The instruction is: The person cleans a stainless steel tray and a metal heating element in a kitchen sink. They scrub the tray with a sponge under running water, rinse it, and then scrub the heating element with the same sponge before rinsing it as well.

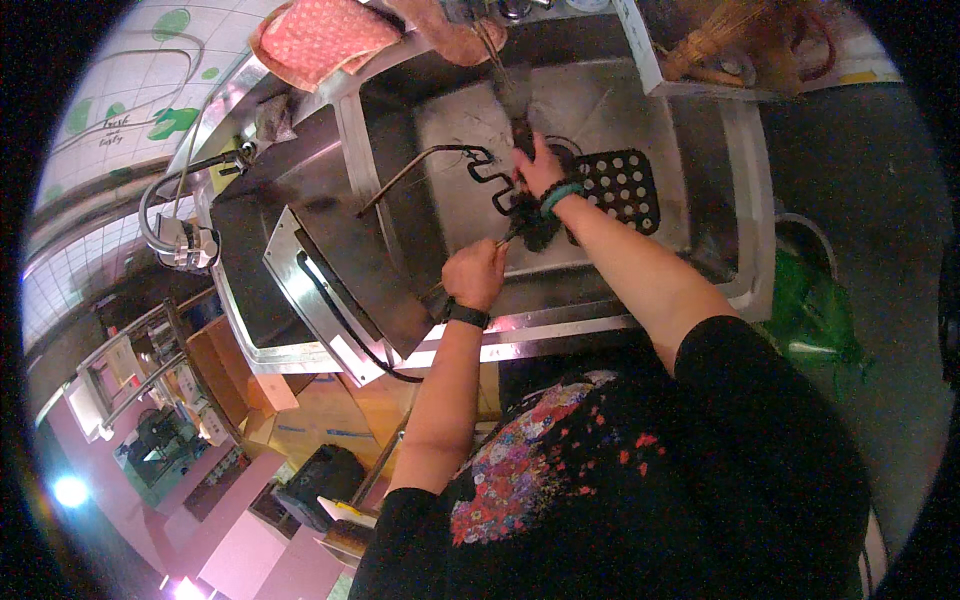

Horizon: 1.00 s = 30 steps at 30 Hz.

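A steel-faced appliance head (322,289) with a black cord lies tilted over the left side of the stainless steel sink (600,322). From it a dark bent heating element (431,154) runs into the right basin and zigzags there. My left hand (474,276) is closed around a thin metal rod (510,236) that seems to belong to the element. Farther in, my right hand (541,169) grips a dark, blurred object (523,131) whose kind I cannot tell. A black shaggy mass (536,225) sits below my right wrist, partly hidden. Right of it lies a black mat with round holes (619,187).
A flexible-necked faucet (187,240) stands at the left basin. A red patterned cloth (322,41) and a brown cloth (457,37) lie on the far rim. A straw brush (705,45) lies in a box at the upper right. A green plastic bag (810,307) sits right of the sink.
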Each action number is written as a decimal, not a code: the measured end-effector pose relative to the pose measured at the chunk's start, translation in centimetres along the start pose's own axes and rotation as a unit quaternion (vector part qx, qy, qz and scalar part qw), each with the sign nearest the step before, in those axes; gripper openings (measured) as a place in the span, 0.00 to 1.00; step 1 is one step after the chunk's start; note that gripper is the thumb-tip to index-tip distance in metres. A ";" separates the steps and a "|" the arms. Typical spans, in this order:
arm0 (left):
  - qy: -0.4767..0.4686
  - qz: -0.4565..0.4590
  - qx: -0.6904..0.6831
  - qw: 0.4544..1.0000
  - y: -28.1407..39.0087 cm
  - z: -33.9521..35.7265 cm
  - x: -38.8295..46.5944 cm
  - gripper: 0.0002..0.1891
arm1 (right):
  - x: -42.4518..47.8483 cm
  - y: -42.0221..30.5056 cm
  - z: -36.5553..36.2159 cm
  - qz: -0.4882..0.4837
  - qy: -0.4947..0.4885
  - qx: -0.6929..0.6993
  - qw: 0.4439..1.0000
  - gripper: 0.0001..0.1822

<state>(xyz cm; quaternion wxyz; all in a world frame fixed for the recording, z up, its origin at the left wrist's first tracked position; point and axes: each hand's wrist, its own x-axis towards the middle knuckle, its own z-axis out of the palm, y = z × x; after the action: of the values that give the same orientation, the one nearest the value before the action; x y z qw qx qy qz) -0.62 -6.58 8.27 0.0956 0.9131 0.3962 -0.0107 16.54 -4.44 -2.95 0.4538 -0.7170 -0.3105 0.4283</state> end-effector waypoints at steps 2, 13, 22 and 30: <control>0.009 0.012 -0.015 1.000 -0.1 0.2 0.2 0.12 | 0.1 0.5 -0.7 0.030 -0.086 -0.017 0.996 0.24; 0.031 0.020 -0.013 0.999 -0.3 0.5 0.0 0.12 | -0.8 -3.8 -2.1 0.205 -0.152 0.034 0.966 0.31; 0.031 0.012 -0.015 0.999 -0.3 0.2 0.0 0.13 | -1.1 -1.2 -1.2 0.078 -0.061 0.042 0.994 0.23; 0.032 0.000 -0.017 0.999 -0.4 0.5 -0.1 0.13 | -4.2 0.1 -1.8 0.149 -0.094 0.057 0.983 0.25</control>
<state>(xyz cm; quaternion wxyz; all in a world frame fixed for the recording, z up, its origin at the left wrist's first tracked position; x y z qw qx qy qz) -0.98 -6.47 7.71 0.0981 0.9112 0.3993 0.0256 16.33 -8.71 -1.25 0.3938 -0.6849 -0.2169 0.5734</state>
